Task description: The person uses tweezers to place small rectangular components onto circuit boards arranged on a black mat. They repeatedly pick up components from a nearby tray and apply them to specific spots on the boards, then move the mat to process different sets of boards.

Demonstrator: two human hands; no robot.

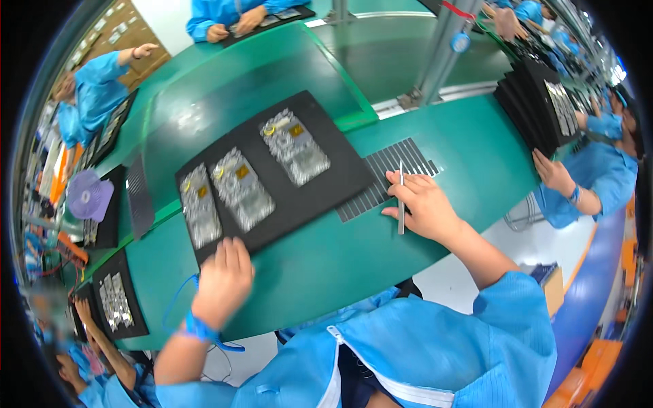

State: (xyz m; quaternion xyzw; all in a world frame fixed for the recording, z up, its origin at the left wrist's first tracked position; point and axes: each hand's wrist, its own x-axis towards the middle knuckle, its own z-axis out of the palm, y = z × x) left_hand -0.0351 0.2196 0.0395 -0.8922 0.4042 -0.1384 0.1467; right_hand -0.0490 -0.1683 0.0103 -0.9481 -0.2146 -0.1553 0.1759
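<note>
My right hand (427, 209) holds slim silver tweezers (401, 212), which point away from me. It hovers over the near right part of a sheet of dark strips (391, 178). Left of the sheet, a black foam tray (277, 182) lies tilted on the green table. Three phone-sized metal-and-foil assemblies (201, 206), (243, 189), (294, 147) rest on it, each with a yellow ring and a gold patch. My left hand (223, 280), wearing a blue wrist strap (199, 328), is at the tray's near left edge. Its fingers are stretched out, slightly blurred; whether they touch the tray I cannot tell.
A metal post (439, 58) stands beyond the sheet. At right, a co-worker's hand (554, 173) is by a stack of black trays (527, 109). Another loaded tray (139, 319) and a purple fan (88, 195) are at left. Co-workers sit around the green table (320, 282).
</note>
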